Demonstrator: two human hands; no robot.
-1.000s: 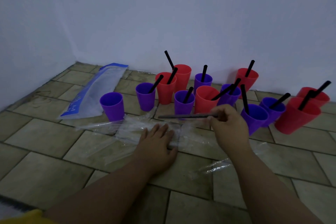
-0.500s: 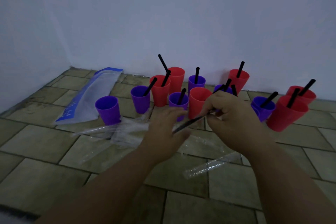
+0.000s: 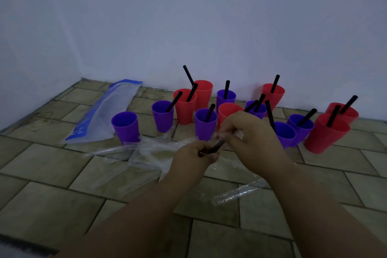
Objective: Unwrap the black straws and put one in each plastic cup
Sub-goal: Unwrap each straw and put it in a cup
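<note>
1. Black straw (image 3: 215, 146), seemingly inside its clear film, held low over the tiled floor (image 3: 41, 174), to the right of the empty purple cup (image 3: 125, 125) and nearer to the camera.
2. Left hand (image 3: 192, 157): fingers curled, pinching the lower end of the straw. Right hand (image 3: 247, 134): fingers bent, pinching the upper end. Impossible to tell whether on the film or on the straw itself.
3. For a clean unwrap: hold the left pinch firm and draw the film off with the right, along the length of the straw and not sideways, to avoid bending it.
4. Drop the film on the near side, away from the cups.
5. Then carry the straw left to the empty purple cup, the only one clearly seen without a straw, and lower it straight through the mouth.
6. Red cup (image 3: 227, 110), right of the empty purple cup and just behind the right hand: half hidden, so worth checking for a straw.
7. Around: loose wrappers (image 3: 150, 151) just right of the empty purple cup, near its base; one more wrapper (image 3: 236, 192) farther right and nearer; blue and clear bag (image 3: 104, 115) just left of it.
8. In the way: neighbour purple cup (image 3: 162, 115) just right of the empty one, with a leaning straw. Probably light and easy to tip, so better to pass above it.
</note>
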